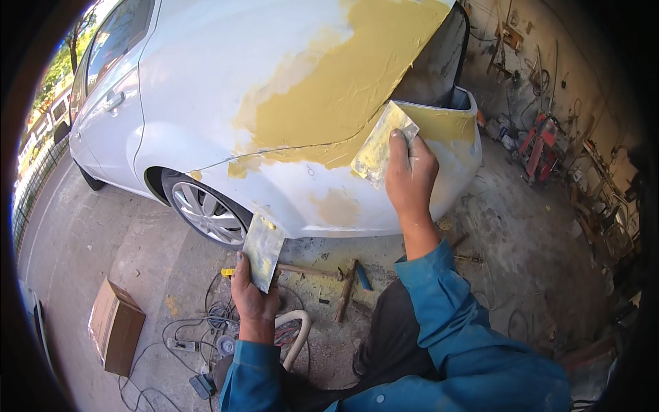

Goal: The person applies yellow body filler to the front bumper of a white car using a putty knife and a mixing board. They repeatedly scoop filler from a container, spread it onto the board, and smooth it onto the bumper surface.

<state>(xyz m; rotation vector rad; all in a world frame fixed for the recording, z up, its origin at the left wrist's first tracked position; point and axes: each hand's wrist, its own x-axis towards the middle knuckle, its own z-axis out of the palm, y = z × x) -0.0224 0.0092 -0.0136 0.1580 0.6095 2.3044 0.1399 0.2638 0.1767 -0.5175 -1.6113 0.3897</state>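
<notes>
A white car (206,103) fills the upper part of the head view, its rear body coated with a wide patch of yellow filler (322,96). My right hand (410,168) grips a flat filler spreader (377,147) smeared with yellow paste. That spreader lies against or just over the filler below the tail-lamp opening (436,62); exact contact I cannot tell. Lower left, my left hand (254,295) pinches a second flat metal-looking spreader (263,248), with small dabs of yellow on it, in front of the rear wheel (206,211).
A cardboard box (117,326) stands at the lower left. Tangled cables (199,323), a pale hose (298,336) and a hammer-like wooden-handled tool (347,292) lie on the floor near my legs. Red equipment (542,147) and clutter line the right wall.
</notes>
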